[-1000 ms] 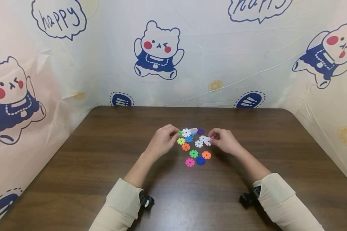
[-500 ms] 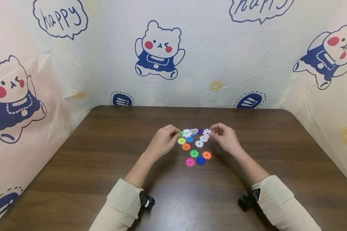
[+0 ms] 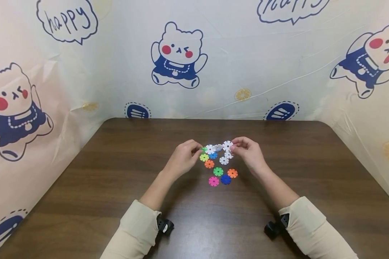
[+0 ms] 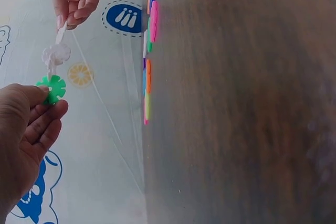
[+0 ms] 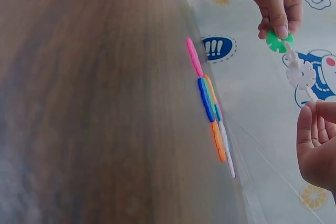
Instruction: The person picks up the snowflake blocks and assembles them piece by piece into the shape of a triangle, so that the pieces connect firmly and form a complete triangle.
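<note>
Above the table, my left hand (image 3: 183, 157) pinches a green notched disc (image 4: 55, 89) between thumb and fingers. White notched discs (image 5: 301, 75) are joined to that green one in a short chain reaching toward my right hand (image 3: 249, 155). My right thumb and fingers pinch another white disc (image 3: 227, 146) at the chain's far end. Its edge meets or nearly meets the chain; whether it is slotted in I cannot tell. Below the hands, loose discs lie flat: two white ones (image 3: 224, 160), a yellow one (image 3: 204, 157), and others in several colours.
Nearer on the brown table (image 3: 116, 172) lie a green disc (image 3: 218, 171), an orange disc (image 3: 232, 173), a pink disc (image 3: 214, 181) and a dark blue disc (image 3: 226, 179). A printed curtain (image 3: 116, 72) surrounds the table's back and sides.
My right hand has lifted a white disc off the table and brought it up and left to the chain. The left hand stays in place with the green disc.
</note>
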### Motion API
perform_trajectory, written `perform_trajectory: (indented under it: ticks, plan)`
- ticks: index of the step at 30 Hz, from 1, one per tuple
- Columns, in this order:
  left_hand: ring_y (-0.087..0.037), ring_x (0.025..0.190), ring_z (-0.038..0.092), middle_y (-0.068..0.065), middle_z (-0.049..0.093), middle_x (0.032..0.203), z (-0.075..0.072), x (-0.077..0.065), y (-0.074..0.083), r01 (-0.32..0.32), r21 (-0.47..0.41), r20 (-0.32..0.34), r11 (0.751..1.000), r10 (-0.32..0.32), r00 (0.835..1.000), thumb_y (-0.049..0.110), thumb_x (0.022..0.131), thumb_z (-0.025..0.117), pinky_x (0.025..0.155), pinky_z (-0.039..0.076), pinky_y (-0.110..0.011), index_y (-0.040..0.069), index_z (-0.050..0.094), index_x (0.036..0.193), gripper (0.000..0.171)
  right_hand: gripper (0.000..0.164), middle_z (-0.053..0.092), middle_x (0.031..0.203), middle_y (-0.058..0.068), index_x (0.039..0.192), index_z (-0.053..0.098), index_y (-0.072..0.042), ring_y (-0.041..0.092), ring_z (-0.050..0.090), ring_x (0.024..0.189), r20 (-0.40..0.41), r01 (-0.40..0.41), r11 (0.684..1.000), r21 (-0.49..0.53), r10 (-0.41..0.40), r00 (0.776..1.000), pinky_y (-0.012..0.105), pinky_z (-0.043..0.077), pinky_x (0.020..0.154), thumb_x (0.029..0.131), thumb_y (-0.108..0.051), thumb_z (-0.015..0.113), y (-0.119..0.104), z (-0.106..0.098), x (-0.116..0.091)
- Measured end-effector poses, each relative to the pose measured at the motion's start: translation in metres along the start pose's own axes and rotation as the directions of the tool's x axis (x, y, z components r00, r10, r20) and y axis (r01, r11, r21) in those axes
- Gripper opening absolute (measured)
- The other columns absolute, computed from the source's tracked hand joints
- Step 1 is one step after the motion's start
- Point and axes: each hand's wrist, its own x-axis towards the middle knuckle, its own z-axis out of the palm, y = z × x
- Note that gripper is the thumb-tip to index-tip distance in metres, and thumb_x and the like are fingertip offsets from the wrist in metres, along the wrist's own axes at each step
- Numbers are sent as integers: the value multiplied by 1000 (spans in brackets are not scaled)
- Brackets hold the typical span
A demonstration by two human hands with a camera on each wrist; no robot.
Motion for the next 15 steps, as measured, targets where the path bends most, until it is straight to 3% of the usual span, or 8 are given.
perform_trajectory:
  ticks: [5, 15]
  plan:
    - [-11, 71, 53, -2, 61, 85, 0, 0, 1, 5, -1, 10, 1000, -5, 1000, 5, 82, 69, 65, 49, -21, 4, 67, 92, 11, 28, 57, 87, 11, 109, 55, 9, 14, 61, 76, 7, -18, 999, 34, 18, 1000, 29, 52, 76, 87, -6, 64, -1, 2, 1]
    - [-11, 71, 52, -2, 61, 85, 0, -1, 0, -20, -1, 2, 1000, 20, 1000, 7, 82, 69, 66, 49, -20, 4, 67, 93, 11, 27, 62, 80, 6, 109, 55, 9, 13, 63, 70, 21, -117, 976, 185, 116, 993, 31, 53, 74, 86, -1, 63, -1, 4, 2]
